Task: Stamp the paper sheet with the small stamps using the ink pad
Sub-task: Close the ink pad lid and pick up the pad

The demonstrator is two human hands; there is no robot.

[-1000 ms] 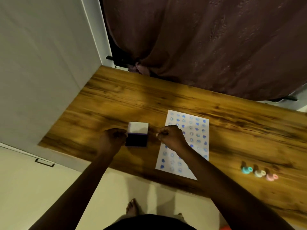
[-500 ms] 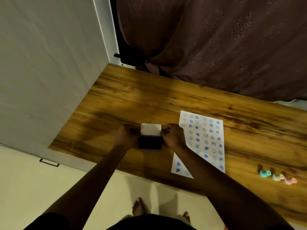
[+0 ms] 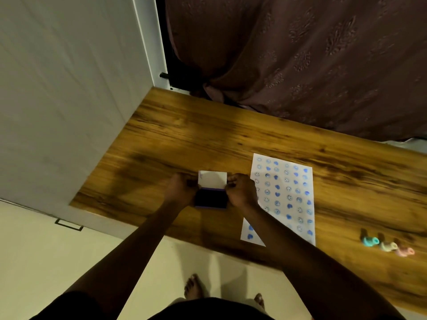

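Both hands grip the small rectangular ink pad (image 3: pixel 211 199), a purple case with a dark inked face and a white hinged lid (image 3: pixel 212 180) standing up at its far edge. The left hand (image 3: pixel 182 189) is curled against the case's left side, fingers closed on it near the hinge; the right hand (image 3: pixel 240 190) is closed on the right side in the same way, thumb and fingertips pinching at the lid's lower corner. The pad sits low over the brown wood-grain table (image 3: pixel 208 135), close to its near edge; whether its base touches the surface cannot be told, since the hands hide its sides.

Just beside the right hand lies the white rectangular paper sheet (image 3: pixel 283 197), flat on the table and covered with rows of blue stamped hearts and smiley faces. The right forearm crosses over its near left corner.

Well apart to the right, near the table's front edge, three small plastic stamps lie in a row, each close to the next: a teal stamp (image 3: pixel 369 240), a cream stamp (image 3: pixel 388 246) and a pink stamp (image 3: pixel 404 251).

Behind the table hangs a dark maroon patterned curtain (image 3: pixel 300 65), and a pale wall panel (image 3: pixel 69 88) stands to the left. Bare feet show on the cream floor (image 3: pixel 46 262) below.
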